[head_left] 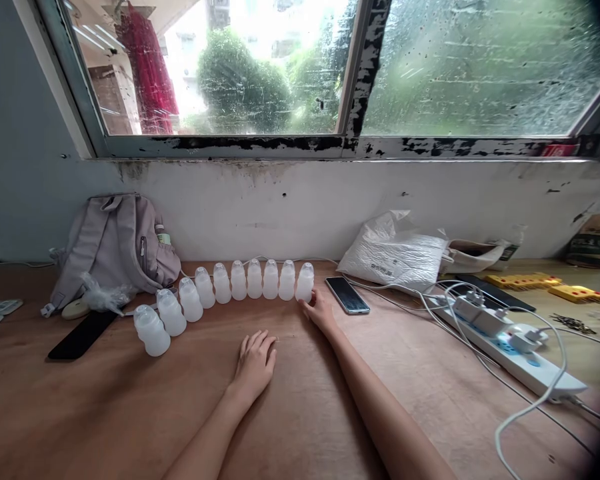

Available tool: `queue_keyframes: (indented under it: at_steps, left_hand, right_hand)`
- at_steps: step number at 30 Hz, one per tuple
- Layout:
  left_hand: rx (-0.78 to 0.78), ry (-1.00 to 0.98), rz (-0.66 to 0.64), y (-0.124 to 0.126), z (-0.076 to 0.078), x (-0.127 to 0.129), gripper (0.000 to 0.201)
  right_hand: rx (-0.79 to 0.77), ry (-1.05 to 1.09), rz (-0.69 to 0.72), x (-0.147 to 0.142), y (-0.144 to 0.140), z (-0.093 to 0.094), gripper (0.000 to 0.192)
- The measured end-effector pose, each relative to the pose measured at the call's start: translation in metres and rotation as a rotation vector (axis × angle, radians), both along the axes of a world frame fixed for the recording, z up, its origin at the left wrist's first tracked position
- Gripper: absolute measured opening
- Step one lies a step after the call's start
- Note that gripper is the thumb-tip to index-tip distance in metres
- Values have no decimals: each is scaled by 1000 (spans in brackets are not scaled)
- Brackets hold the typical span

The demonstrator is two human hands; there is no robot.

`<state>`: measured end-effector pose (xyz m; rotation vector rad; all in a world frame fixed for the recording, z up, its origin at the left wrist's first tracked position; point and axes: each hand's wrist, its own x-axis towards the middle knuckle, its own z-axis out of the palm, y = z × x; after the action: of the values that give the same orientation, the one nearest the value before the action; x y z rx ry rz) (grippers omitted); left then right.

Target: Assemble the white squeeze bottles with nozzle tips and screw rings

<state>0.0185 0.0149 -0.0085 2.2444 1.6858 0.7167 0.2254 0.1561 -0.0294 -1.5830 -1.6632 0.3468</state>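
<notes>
Fingers of the right hand (pixel 319 311) reached the last bottle (pixel 305 283) at the right end of a curved row, fingertips loosely together against its base rather than clamped around it. The left hand (pixel 255 363) lay flat on the wooden table (pixel 300 413), fingers slightly spread, holding nothing. Ten white plastic bottles (pixel 239 281) stood in the row, running from 10 o'clock of the left hand round to 1 o'clock. One phone (pixel 347 295) lay at 3 o'clock of the right hand, another phone (pixel 83 335) at 9 o'clock beside a backpack (pixel 115 243). One power strip (pixel 510 350) sat far right.
</notes>
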Motion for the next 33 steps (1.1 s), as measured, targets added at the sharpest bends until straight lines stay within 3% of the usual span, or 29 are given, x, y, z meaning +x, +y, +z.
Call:
queue_keyframes:
  at_steps: [6, 10, 14, 18, 21, 24, 33]
  left_hand:
    - [-2, 5, -20, 1, -3, -2, 30]
    - [14, 15, -30, 2, -7, -3, 31]
    - [20, 23, -40, 2, -7, -3, 30]
    - [17, 41, -42, 1, -7, -3, 31]
    - [18, 53, -47, 1, -7, -3, 31]
    - [23, 57, -49, 2, -8, -3, 31]
    - [38, 52, -50, 2, -8, -3, 31]
  right_hand:
    - [82, -85, -33, 0, -1, 2, 44]
    - [154, -187, -194, 4, -4, 5, 48]
    - [74, -328, -416, 10, -6, 5, 45]
    - [-2, -333, -476, 12, -7, 2, 42]
    - [30, -289, -454, 12, -8, 3, 41]
    - [209, -208, -375, 10, -11, 6, 33]
    - [361, -220, 2, -21, -28, 8, 22]
